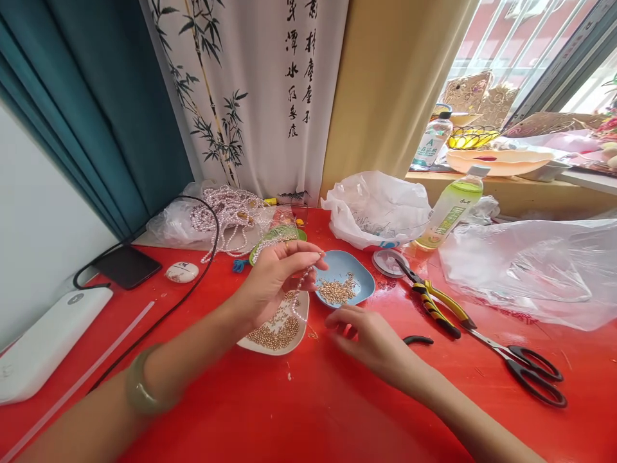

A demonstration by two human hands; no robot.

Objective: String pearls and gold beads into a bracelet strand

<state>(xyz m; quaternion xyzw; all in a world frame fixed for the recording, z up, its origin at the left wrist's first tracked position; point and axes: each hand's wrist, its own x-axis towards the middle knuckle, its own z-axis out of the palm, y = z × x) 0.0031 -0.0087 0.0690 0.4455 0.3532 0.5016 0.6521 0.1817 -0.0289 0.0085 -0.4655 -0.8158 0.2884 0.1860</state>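
My left hand [274,278] is raised over the red table [308,399], fingers pinched on a thin strand of small pale beads [299,289] that hangs down. Under it sits a white dish [299,333] of gold beads. A blue dish [359,283] with small gold beads lies just beyond. My right hand [364,334] rests low on the table in front of the blue dish, fingers curled together near the surface; whether it holds anything is hidden.
Yellow-handled pliers [436,302] and black-handled scissors [525,363] lie to the right. Plastic bags [525,270], a green drink bottle [450,209] and a pile of pearl strands [229,215] sit behind. A phone [126,265], a black cable and a white power bank [48,341] lie left.
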